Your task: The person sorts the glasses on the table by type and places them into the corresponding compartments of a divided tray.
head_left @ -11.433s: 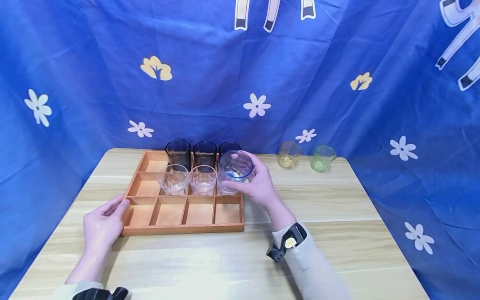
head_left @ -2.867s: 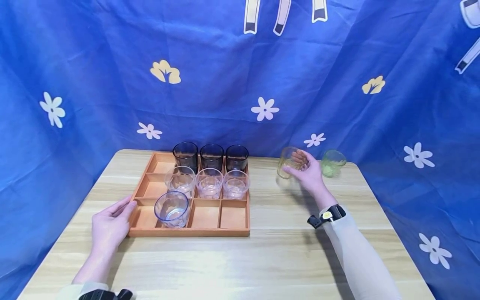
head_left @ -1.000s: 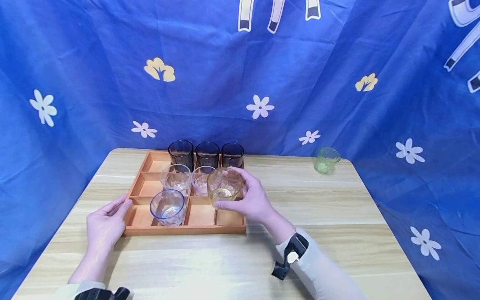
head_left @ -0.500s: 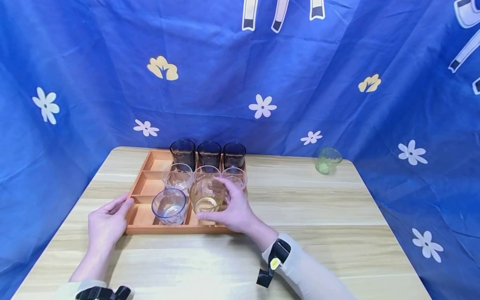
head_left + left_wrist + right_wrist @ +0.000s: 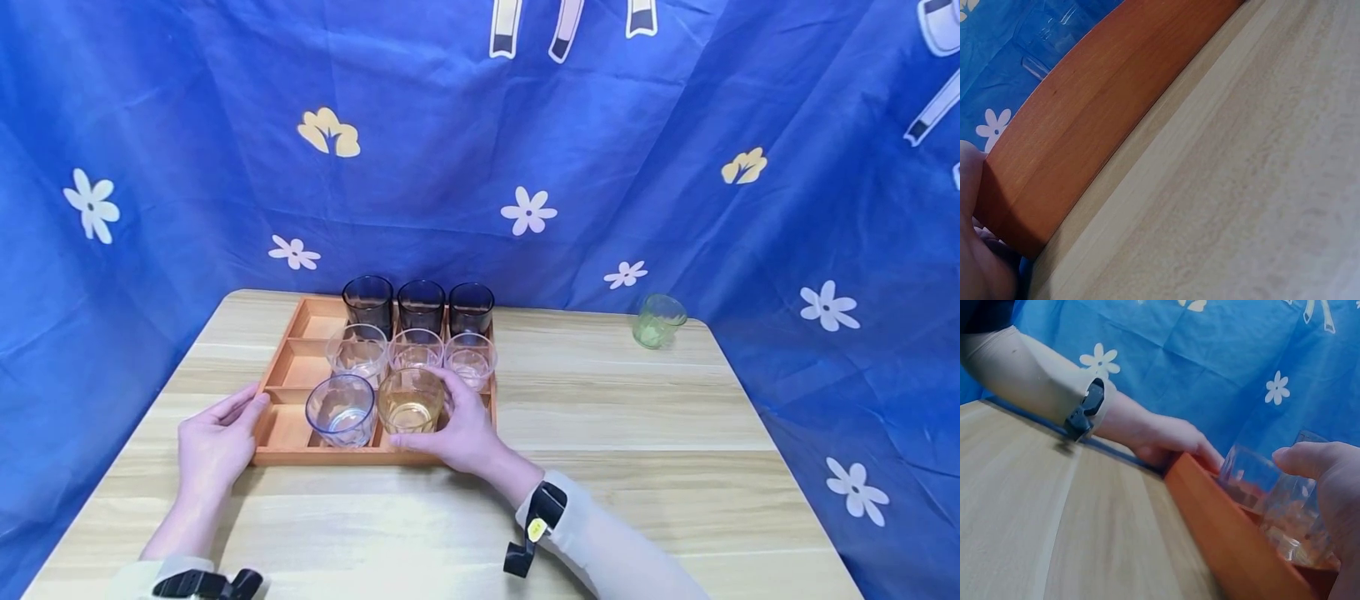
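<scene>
My right hand (image 5: 467,432) grips an amber glass (image 5: 408,404) with thumb in front and fingers behind. The glass is upright in the front row of a divided wooden tray (image 5: 330,457), third compartment from the left; whether its base touches the bottom cannot be told. Just left of it stands a blue-rimmed clear glass (image 5: 341,412). At the tray's left side my left hand (image 5: 213,442) holds the edge near the front corner; the left wrist view shows the tray's wall (image 5: 1085,119) against the hand (image 5: 979,250).
Three dark glasses (image 5: 422,308) fill the back row's right compartments. Three clear glasses (image 5: 358,354), some pinkish, stand in the middle row. A green glass (image 5: 658,321) sits on the table (image 5: 600,400) at the back right. A blue curtain (image 5: 420,167) hangs behind.
The amber glass was taken from the back right of the table, carried left over the tray and lowered into the front row. Earlier, the blue-rimmed glass went into the front row. The left hand stays.
</scene>
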{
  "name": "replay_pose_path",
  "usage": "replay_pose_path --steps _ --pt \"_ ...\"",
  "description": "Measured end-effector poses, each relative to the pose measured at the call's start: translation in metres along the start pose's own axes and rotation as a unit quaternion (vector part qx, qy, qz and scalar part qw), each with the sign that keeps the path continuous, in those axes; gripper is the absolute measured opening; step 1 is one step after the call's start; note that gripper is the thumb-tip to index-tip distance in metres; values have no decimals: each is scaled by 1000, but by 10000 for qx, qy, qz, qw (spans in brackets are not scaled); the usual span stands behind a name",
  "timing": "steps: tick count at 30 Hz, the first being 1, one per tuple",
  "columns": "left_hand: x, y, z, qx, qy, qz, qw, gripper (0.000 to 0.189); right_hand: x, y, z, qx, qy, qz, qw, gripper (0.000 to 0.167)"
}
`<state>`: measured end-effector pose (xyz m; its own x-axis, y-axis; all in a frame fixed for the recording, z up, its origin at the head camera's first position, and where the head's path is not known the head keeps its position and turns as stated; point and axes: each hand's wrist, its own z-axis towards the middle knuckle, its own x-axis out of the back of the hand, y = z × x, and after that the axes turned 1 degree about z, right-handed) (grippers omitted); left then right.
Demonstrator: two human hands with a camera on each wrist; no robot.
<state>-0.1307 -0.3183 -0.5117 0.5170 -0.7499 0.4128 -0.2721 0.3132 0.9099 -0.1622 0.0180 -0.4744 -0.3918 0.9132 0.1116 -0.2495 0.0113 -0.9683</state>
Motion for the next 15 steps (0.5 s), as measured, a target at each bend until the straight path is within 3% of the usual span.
replay_pose_path --steps 10,15 --pt "0 3 -1 26 18 -64 10000 46 -2 9 0 -416 -87 -9 9991 98" --pt "0 3 -1 73 6 -33 10000 47 -1 9 1 -398 -205 -83 9990 100"
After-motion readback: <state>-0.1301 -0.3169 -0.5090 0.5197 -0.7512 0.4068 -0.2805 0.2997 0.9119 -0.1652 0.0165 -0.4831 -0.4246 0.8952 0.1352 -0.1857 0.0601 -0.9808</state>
